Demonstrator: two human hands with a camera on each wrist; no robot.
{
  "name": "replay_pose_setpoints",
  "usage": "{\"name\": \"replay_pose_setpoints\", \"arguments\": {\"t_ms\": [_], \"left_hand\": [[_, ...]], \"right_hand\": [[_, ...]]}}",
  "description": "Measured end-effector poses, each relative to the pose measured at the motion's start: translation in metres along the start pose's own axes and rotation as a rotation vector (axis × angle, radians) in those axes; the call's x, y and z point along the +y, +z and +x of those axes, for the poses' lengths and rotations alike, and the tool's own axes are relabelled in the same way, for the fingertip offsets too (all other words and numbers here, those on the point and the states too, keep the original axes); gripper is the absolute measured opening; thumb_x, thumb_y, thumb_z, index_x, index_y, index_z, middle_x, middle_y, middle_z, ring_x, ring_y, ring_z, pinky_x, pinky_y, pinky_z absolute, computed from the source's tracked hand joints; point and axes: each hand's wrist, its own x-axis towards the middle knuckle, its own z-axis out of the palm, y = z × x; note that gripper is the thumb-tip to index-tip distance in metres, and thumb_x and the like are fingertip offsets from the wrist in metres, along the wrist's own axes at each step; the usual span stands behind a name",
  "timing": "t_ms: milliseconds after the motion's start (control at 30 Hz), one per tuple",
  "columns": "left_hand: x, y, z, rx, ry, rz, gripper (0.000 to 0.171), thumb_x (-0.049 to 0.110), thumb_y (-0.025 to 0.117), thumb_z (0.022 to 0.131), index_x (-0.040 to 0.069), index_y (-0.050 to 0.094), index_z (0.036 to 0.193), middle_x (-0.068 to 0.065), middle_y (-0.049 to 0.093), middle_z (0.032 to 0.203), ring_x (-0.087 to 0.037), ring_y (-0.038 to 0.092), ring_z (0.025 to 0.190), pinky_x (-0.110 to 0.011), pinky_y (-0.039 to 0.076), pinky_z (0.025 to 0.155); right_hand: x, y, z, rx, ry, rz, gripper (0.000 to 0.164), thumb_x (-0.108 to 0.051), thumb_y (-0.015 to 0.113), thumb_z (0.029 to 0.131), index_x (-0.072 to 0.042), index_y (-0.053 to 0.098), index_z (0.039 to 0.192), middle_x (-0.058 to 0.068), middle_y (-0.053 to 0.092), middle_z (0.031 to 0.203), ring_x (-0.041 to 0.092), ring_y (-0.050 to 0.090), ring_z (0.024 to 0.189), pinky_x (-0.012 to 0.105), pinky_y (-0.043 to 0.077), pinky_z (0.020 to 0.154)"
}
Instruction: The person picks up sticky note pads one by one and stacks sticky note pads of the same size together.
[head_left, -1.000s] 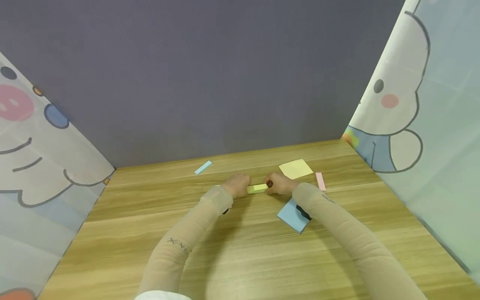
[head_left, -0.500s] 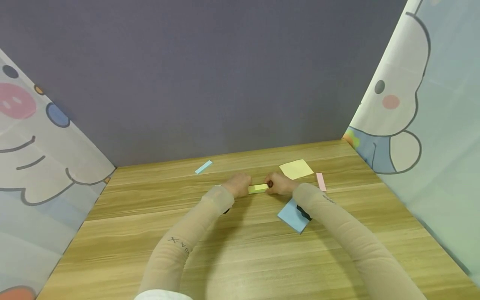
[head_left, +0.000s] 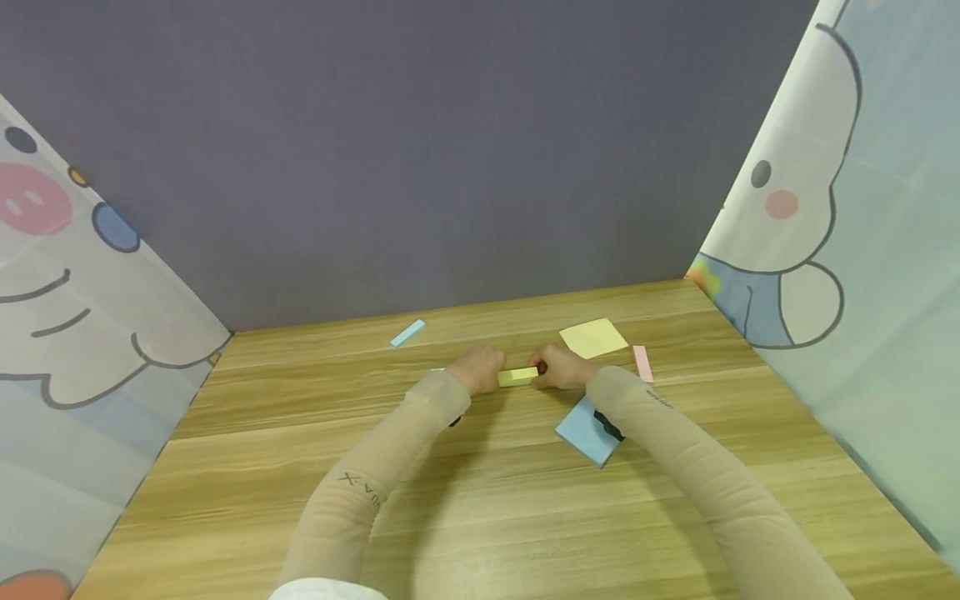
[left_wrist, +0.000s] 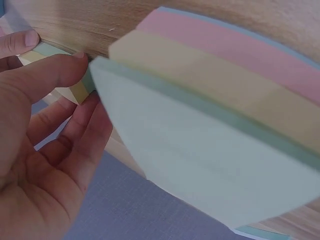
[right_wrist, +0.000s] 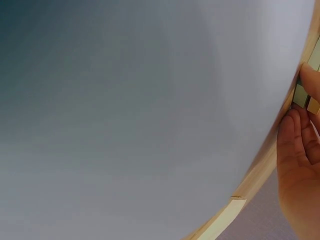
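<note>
Between both hands, close over the tabletop, lies a narrow sticky-note pad with yellow and green layers. My left hand pinches its left end; in the left wrist view the thumb and fingers close on the layered block. The right hand pinches the opposite end, which in the right wrist view shows as a small green and tan block between thumb and fingers. A thick square stack of sticky notes, green, yellow, pink and blue, stands close to the left wrist, mostly hidden by the forearm in the head view.
A blue square note pad lies under the right wrist. Behind the right hand are a yellow square note and a pink strip. A light blue strip lies at back left. Grey panel closes the table's back.
</note>
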Motion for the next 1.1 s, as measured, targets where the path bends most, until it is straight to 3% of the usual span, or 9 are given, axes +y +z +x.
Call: {"name": "replay_pose_setpoints", "arguments": {"t_ms": [667,867,1100], "left_hand": [[-0.0001,-0.0008,-0.0014,-0.027,-0.003,0.01,0.019,0.007,0.066,0.082,0.004,0.061,0.1,-0.005,0.062,0.093,-0.014,0.056,0.08,-0.023,0.049,0.069],[0.0009,-0.0008,-0.002,-0.031,-0.008,0.016,0.018,0.007,0.065,0.083,0.005,0.06,0.1,-0.005,0.063,0.093,-0.014,0.057,0.079,-0.022,0.05,0.069],[0.0025,-0.0003,-0.0018,-0.04,-0.022,0.016,0.022,0.007,0.064,0.084,0.004,0.058,0.105,-0.007,0.061,0.101,-0.018,0.059,0.092,-0.025,0.05,0.08]], "right_hand": [[-0.0037,-0.0014,-0.0024,-0.016,0.041,0.013,0.026,-0.007,0.069,0.08,0.003,0.064,0.103,0.006,0.055,0.083,0.016,0.046,0.075,0.024,0.041,0.065],[-0.0028,-0.0014,-0.0021,-0.011,0.023,0.007,0.022,-0.007,0.069,0.08,0.002,0.065,0.099,0.005,0.055,0.082,0.015,0.046,0.074,0.023,0.041,0.064],[-0.0001,-0.0005,-0.0005,0.007,0.001,0.002,0.024,-0.006,0.07,0.078,0.003,0.066,0.101,0.005,0.056,0.082,0.014,0.047,0.073,0.022,0.041,0.064]]}}
